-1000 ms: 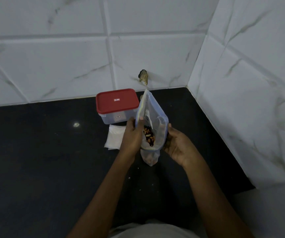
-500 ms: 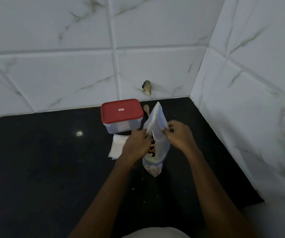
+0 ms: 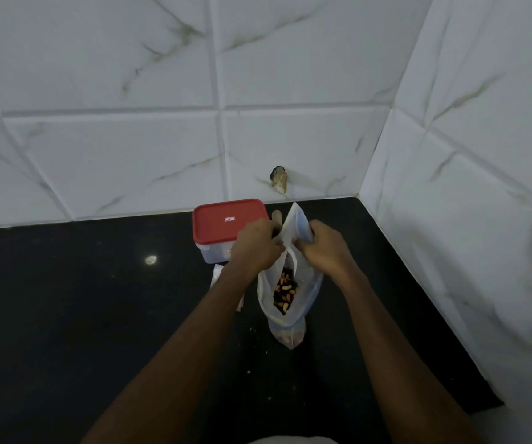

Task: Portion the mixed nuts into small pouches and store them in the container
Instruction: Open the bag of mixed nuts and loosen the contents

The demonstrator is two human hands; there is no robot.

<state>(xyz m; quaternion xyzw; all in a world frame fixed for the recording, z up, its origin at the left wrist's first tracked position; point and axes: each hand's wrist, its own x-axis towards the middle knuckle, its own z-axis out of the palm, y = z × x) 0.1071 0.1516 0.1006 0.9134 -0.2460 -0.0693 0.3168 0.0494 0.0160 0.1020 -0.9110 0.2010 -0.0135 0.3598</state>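
- A black, glossy countertop [image 3: 66, 315] fills the lower half of the view and runs into a corner where two tiled walls meet.
- The back wall [image 3: 98, 75] is clad in large white tiles veined grey-brown in marble fashion, with their recessed joints [image 3: 219, 108] plainly visible.
- The side wall [image 3: 482, 155], on the right, carries the same tile.
- A small dark, ragged mark [image 3: 279, 177] breaks the back wall just above the counter line; what it is cannot be told.
- One pale glint of light [image 3: 151, 259] reflects off the counter at left, and the scene is dimly lit.
- A few pale specks [image 3: 248, 372] lie scattered on the counter nearer the front.
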